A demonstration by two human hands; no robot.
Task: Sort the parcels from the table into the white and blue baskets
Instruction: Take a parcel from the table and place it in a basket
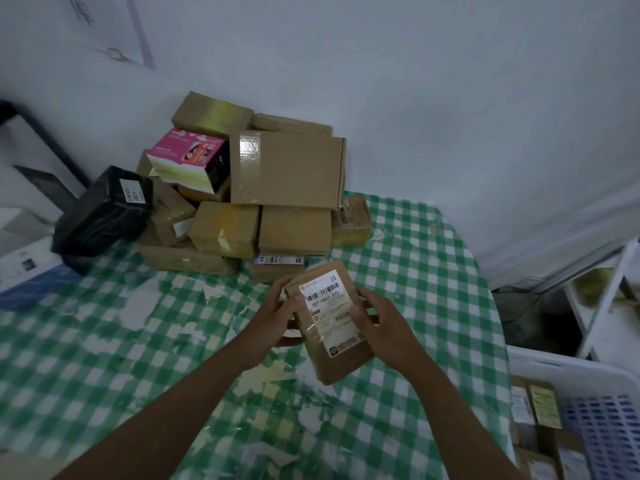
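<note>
Both hands grip one brown parcel (330, 322), label up, above the checked surface (104, 341). Left hand (280, 317) curls round its left edge; right hand (384, 327) wraps the right edge, thumb on the label. Parcel pile (242, 188) behind. White basket (568, 372) at lower right, holding parcels.

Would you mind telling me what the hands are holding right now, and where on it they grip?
Both hands hold one brown parcel above the table: the left hand grips its left edge, the right hand its right edge, thumb on the label.
</note>
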